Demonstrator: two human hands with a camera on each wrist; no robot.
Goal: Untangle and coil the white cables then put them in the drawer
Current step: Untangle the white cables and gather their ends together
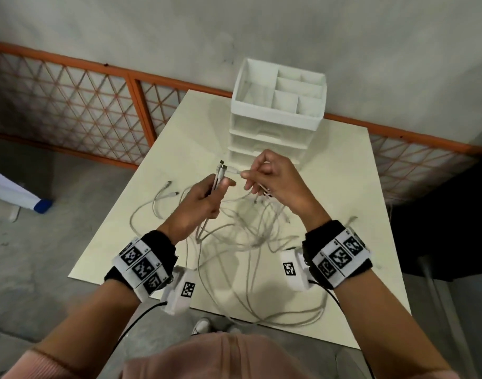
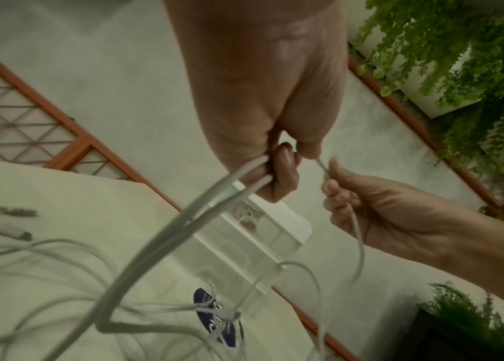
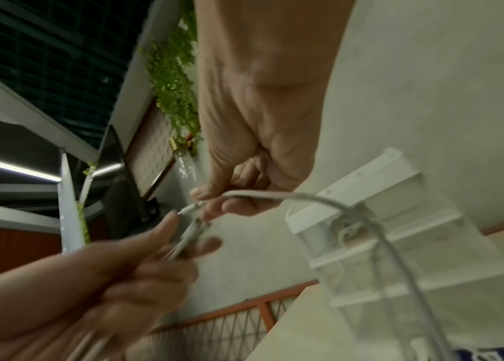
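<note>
A tangle of white cables lies on the cream table and hangs over its near edge. My left hand grips two cable ends upright above the table, their plugs sticking up. My right hand pinches another white cable end just right of those plugs and holds more cable in its curled fingers. In the left wrist view two thick strands run down from the left hand. The white drawer unit stands behind the hands; its drawers look pushed in.
The drawer unit's top tray has several compartments. Two loose cable plugs lie on the table's left part. An orange lattice fence runs behind the table. My shoes show below the near edge.
</note>
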